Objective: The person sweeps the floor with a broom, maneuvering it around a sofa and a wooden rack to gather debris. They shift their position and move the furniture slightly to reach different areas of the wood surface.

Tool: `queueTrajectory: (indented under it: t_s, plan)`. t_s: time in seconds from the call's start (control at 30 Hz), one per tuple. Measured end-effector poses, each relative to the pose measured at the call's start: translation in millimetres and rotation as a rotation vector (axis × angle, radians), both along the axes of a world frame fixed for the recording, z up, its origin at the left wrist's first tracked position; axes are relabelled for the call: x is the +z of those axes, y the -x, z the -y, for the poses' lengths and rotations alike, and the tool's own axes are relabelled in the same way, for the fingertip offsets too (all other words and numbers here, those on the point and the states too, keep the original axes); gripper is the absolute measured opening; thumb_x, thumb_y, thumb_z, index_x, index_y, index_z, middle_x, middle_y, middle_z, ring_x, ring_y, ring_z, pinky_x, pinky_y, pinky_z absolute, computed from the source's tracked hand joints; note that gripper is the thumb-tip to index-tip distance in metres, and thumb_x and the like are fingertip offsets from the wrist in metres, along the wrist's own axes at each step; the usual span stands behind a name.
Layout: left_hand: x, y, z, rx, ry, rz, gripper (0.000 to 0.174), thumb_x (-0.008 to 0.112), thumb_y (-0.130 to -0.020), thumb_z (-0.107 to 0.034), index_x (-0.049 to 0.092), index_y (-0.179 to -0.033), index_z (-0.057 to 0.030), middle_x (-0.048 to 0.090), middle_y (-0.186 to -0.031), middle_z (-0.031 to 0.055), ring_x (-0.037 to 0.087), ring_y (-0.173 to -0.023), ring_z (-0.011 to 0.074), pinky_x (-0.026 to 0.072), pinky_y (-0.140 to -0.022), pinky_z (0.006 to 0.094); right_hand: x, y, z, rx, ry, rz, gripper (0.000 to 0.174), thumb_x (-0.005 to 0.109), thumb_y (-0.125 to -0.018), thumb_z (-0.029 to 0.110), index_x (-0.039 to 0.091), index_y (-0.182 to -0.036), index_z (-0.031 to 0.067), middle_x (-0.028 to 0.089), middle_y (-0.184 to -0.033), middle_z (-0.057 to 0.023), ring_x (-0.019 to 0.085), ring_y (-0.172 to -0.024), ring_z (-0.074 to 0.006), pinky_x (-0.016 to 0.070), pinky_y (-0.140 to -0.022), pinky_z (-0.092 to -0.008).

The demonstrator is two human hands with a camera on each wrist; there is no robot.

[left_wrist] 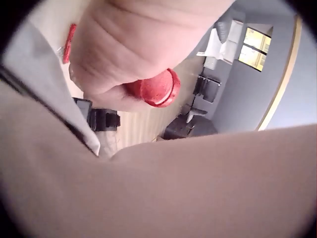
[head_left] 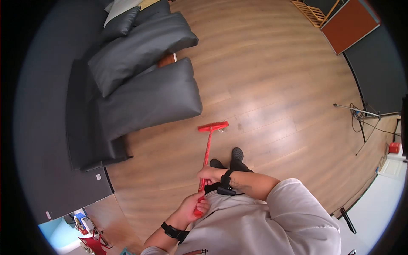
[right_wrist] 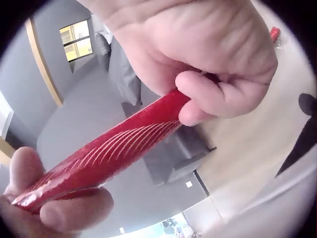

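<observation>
A red broom [head_left: 213, 126] stands with its bristles at the wood floor, its striped red handle [right_wrist: 114, 141] slanting up toward the person. Near the top of the handle, the left hand [head_left: 192, 207] grips with fingers curled round it. The rounded red end [left_wrist: 161, 89] pokes out of that fist in the left wrist view. Farther down, the right hand [head_left: 211, 174] holds the handle, fingers wrapped about it. A bit of pale litter [head_left: 221, 131] lies right beside the broom head, and dark specks [head_left: 239, 126] are scattered just past it.
Dark grey sofa cushions [head_left: 153, 100] reach out from the left, close to the broom head. The person's dark shoes [head_left: 237, 154] are just behind the broom. On the right stand a thin metal stand [head_left: 357, 108] with cables and a reddish-brown board [head_left: 350, 26].
</observation>
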State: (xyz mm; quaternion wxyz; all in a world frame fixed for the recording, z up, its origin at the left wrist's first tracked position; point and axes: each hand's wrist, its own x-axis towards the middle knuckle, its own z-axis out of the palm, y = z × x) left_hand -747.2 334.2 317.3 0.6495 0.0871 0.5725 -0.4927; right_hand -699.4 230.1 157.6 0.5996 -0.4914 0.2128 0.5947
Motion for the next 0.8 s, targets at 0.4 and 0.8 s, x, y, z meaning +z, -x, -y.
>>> queueTrajectory:
  t_s: [0.4, 0.8]
  plan:
    - [-37, -27, 13, -0.417, -0.082, 0.476, 0.016, 0.056, -0.080, -0.014, 0.040, -0.079, -0.0097, 0.045, -0.059, 0.0012, 0.042, -0.046, 0.0080, 0.0353, -0.037, 0.0204, -13, -26, 55, -0.132, 0.134, 0.025, 0.018, 0.056, -0.070, 0.019, 0.049, -0.058, 0.0075, 0.046, -0.046, -0.0030, 0.042, -0.034, -0.0112, 0.0283, -0.030, -0.0231]
    - [-94, -44, -68, -0.442, 0.151, 0.305, 0.022, 0.053, -0.075, -0.011, 0.038, -0.059, -0.0107, 0.038, -0.048, -0.0024, 0.036, -0.037, 0.0075, 0.0293, -0.034, 0.0194, -77, -13, -6, -0.267, 0.331, -0.177, 0.019, 0.051, -0.069, 0.019, 0.038, -0.057, 0.0119, 0.031, -0.044, 0.0001, 0.029, -0.031, -0.0114, 0.0227, -0.031, -0.0238]
